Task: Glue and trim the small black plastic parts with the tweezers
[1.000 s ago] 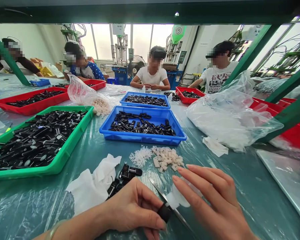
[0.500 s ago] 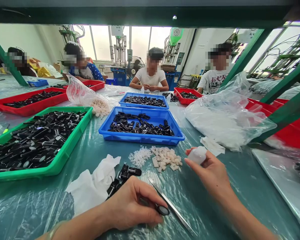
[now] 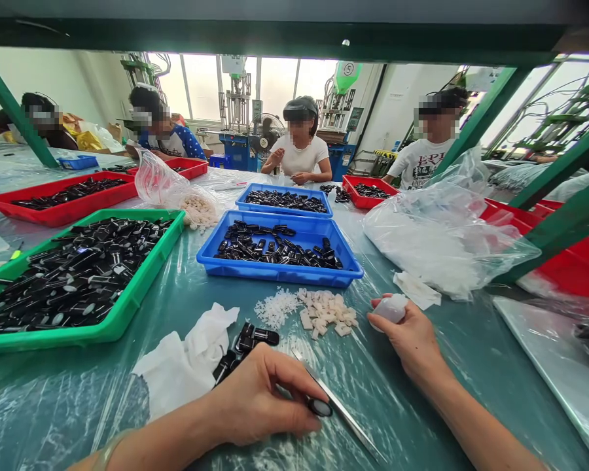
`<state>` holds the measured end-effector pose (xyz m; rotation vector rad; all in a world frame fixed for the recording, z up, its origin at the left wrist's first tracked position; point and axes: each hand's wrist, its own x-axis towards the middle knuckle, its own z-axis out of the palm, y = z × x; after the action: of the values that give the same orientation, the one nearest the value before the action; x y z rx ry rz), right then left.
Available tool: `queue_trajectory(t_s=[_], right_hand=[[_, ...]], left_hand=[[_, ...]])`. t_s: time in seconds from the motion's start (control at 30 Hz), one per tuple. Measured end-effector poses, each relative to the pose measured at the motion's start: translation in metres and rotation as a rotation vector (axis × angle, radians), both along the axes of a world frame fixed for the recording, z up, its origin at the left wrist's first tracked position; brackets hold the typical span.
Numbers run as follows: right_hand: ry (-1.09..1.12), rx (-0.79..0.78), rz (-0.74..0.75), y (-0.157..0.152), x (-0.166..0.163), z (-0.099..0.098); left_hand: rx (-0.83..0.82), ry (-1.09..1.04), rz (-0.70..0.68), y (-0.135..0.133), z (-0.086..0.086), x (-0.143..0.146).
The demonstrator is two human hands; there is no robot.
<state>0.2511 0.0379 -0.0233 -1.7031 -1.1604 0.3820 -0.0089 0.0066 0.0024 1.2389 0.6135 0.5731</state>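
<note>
My left hand (image 3: 269,399) pinches a small black part (image 3: 320,407) with a pale oval end facing up; most of the part is hidden by the fingers. My right hand (image 3: 412,333) is closed around a small translucent white bottle (image 3: 391,309). Metal tweezers (image 3: 341,409) lie slantwise on the table beside my left fingertips. Behind that hand rest a few black parts (image 3: 248,340) next to a crumpled white cloth (image 3: 191,356). Small cream pads (image 3: 326,311) are heaped left of the bottle, alongside a pile of tiny clear-white pieces (image 3: 276,307).
Black parts fill a green tray (image 3: 127,314), blue trays (image 3: 279,271) and red trays (image 3: 59,212). At right lies a clear plastic bag (image 3: 451,229) by green frame bars (image 3: 559,216). Several people sit across the film-covered table. A beam (image 3: 294,36) crosses overhead.
My right hand has shifted slightly right and down with the bottle. My left hand keeps its pinch on the black part. The person opposite has raised their head and one hand.
</note>
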Motion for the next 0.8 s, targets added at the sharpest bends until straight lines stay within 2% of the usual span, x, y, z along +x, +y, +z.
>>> queue_trajectory(t_s=[0.1,0.23,0.3,0.37,0.47,0.53,0.8], right_hand=[[-0.072,0.083,-0.036,0.002,0.003,-0.003],[-0.261,0.291,-0.14,-0.005,-0.002,0.004],[-0.382,0.394,-0.081,-0.013,-0.012,0.011],[-0.517,0.441,0.13,-0.022,-0.026,0.016],[-0.69,0.418,0.467,-0.03,-0.047,0.016],[-0.764,0.363,0.569,-0.03,-0.057,0.013],[-0.948,0.21,0.592,-0.022,-0.065,0.003]], left_hand=[[-0.065,0.021,0.029,0.0,0.001,0.0],[-0.097,0.092,0.129,0.004,0.009,-0.002],[-0.102,0.122,0.198,0.007,0.015,-0.003],[-0.112,0.133,0.25,0.01,0.019,-0.005],[-0.129,0.127,0.268,0.012,0.021,-0.006],[-0.135,0.113,0.253,0.012,0.02,-0.006],[-0.205,0.009,0.205,0.012,0.009,-0.002]])
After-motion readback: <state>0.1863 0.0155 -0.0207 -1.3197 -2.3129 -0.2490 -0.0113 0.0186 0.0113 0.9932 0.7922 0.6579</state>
